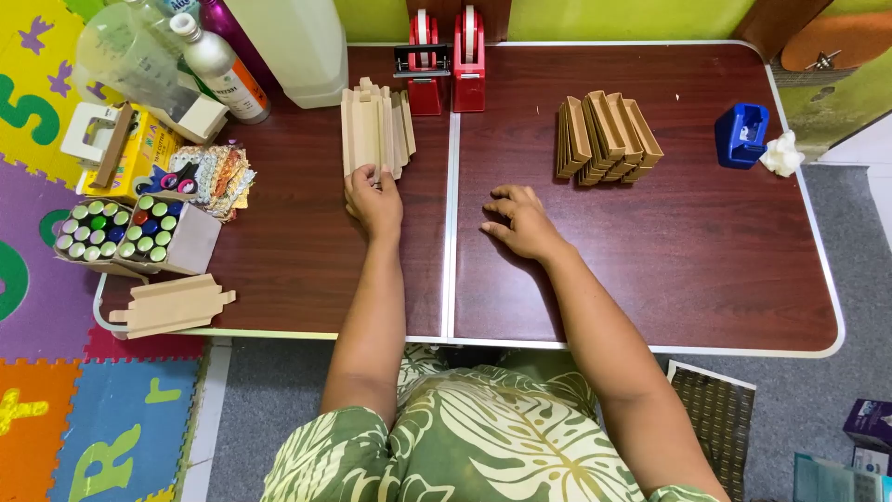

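— Hands are on the dark brown table (706,279). What is the left hand (373,200) doing?

— Its fingers pinch the near end of a stack of flat tan card pieces (374,128). The stack stands on edge on the left half of the table, toward the far side.

— And the right hand (520,221)?

— It lies flat on the table with fingers spread. It holds nothing. It sits just right of the middle seam.

— What else is tan?

— More folded card trays (606,136) lean together, far on the right half, well apart from the right hand. One flat card cut-out (174,306) hangs over the near left edge.

— What is far behind the stack?

— Two red tape holders (446,61) stand side by side. A big white jug (299,46) is to their left.

— And on the left side?

— A box of little bottles with green and blue caps (121,234), and a yellow box (130,153) behind it. A blue thing (741,135) sits far right.
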